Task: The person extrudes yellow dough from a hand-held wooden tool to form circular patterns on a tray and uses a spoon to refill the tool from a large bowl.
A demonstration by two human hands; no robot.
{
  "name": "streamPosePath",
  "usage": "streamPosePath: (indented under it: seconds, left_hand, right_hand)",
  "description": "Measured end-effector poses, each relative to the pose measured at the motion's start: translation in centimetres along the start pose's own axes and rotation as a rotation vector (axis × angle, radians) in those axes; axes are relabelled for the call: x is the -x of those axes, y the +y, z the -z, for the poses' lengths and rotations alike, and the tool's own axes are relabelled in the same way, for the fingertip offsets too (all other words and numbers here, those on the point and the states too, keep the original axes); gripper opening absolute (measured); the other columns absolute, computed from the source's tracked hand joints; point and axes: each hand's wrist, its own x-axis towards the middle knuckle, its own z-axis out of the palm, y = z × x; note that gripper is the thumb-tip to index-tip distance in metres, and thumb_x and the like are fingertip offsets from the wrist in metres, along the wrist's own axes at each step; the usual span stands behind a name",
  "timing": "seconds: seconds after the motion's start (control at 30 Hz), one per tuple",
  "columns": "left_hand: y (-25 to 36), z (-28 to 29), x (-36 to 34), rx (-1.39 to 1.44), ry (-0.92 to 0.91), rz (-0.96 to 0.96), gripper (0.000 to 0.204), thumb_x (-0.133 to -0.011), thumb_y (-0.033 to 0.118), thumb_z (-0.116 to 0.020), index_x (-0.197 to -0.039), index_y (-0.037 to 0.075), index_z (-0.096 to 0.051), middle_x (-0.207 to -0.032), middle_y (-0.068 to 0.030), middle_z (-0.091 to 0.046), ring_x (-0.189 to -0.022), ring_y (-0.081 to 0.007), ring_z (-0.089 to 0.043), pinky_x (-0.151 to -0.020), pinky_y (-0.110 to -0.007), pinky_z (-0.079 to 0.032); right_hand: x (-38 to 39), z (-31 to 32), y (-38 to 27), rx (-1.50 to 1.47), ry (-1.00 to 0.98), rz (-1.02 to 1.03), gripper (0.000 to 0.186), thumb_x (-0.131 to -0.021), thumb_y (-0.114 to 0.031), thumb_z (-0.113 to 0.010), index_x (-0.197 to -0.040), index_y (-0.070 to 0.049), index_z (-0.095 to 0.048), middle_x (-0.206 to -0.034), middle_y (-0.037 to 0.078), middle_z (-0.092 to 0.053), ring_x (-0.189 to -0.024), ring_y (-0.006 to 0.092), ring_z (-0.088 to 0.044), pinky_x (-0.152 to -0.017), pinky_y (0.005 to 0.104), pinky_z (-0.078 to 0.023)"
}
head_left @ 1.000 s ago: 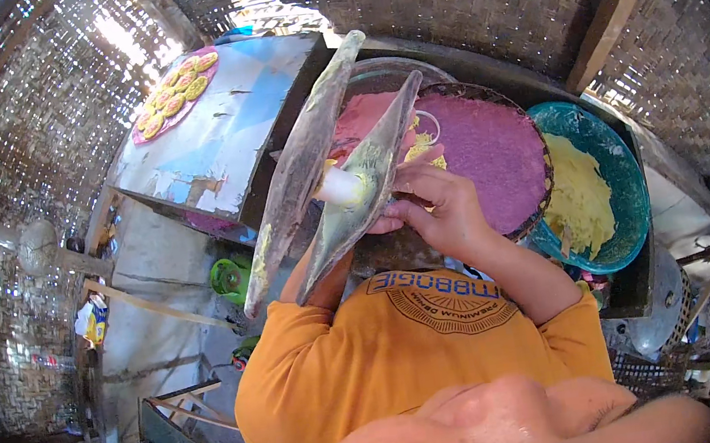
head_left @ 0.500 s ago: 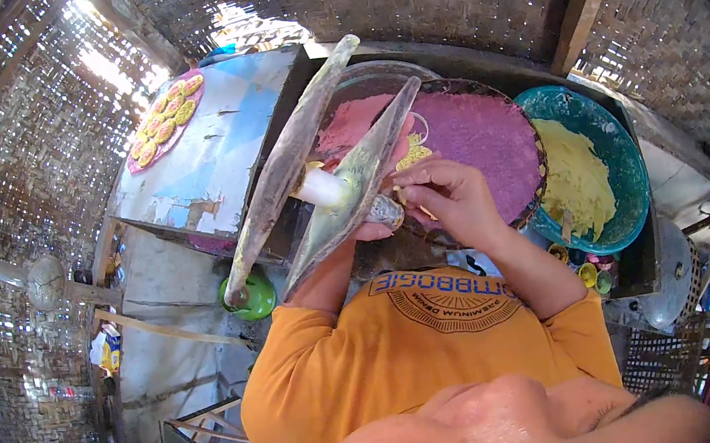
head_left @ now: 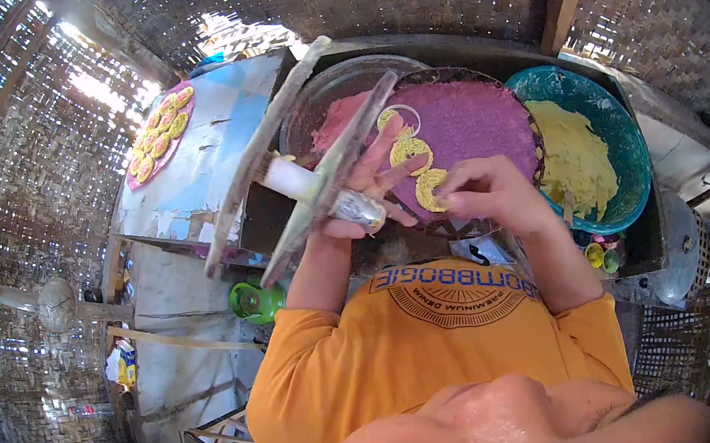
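Observation:
My left hand holds a wooden press, its fingers stretched out beyond the press and its thumb below the metal end. The press has two long, worn boards, a white cylinder between them and a silvery metal tube pointing right. My right hand has its fingers drawn together at the edge of a yellow lacy dough round; whether they grip it is unclear. Another yellow round lies beyond it, and a third sits partly inside a thin white ring. All rest on a purple round tray surface.
Pink material fills a clear basin behind the press. At right stands a teal basin of yellow dough. Several yellow rounds lie on a pink sheet on the left tabletop. A green container sits below the press.
The press has shifted left and tilted, away from my right hand. My right hand has moved slightly right and down from the tube's end. More of the yellow rounds shows. My left fingers now extend.

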Motion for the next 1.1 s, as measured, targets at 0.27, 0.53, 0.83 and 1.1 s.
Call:
streamPosePath:
  seconds: [0.27,0.53,0.83,1.1]
  left_hand:
    - [0.1,4.8,2.1,0.265,-0.349,-0.161,0.085,-0.059,-0.001,-0.057,-0.137,0.005,-0.023,-0.133,-0.0237,-0.028,-0.105,-0.0381,-0.046,-0.071,-0.054,-0.051]
    - [3.4,3.5,1.5,-0.308,-0.115,0.009,0.067,-0.058,0.005,-0.063,-0.122,0.006,-0.044,-0.100,-0.0123,-0.059,-0.078,-0.0226,-0.060,-0.081,-0.042,-0.048]
    - [5.0,4.2,1.0,-1.034,0.076,0.046,0.050,-0.061,0.013,-0.068,-0.107,0.004,-0.053,-0.089,-0.0118,-0.061,-0.078,-0.0210,-0.061,-0.075,-0.036,-0.049]
    - [-1.2,6.5,-0.9,-1.467,0.556,0.173,0.036,-0.061,0.022,-0.073,-0.089,0.003,-0.061,-0.083,-0.0111,-0.063,-0.079,-0.0210,-0.062,-0.070,-0.032,-0.049]
  right_hand:
    - [5.3,1.7,2.4,-0.036,0.079,-0.051,0.007,-0.068,-0.001,-0.066,-0.070,0.000,-0.059,-0.083,0.006,-0.058,-0.077,0.0120,-0.054,-0.067,0.0235,-0.043]
    - [10.2,4.3,6.6,0.713,0.416,-0.160,0.013,-0.063,-0.003,-0.067,-0.075,-0.002,-0.063,-0.072,0.005,-0.057,-0.065,0.0129,-0.054,-0.059,0.0248,-0.043]
    - [9.9,4.2,8.2,0.779,0.441,-0.211,0.017,-0.068,-0.010,-0.066,-0.083,-0.002,-0.066,-0.076,0.009,-0.060,-0.070,0.0170,-0.058,-0.063,0.0267,-0.046]
    - [1.5,-1.2,2.9,-0.281,0.005,-0.063,0.078,-0.072,-0.053,-0.061,-0.128,-0.003,-0.039,-0.116,0.013,-0.051,-0.105,0.0232,-0.049,-0.089,0.0357,-0.038]
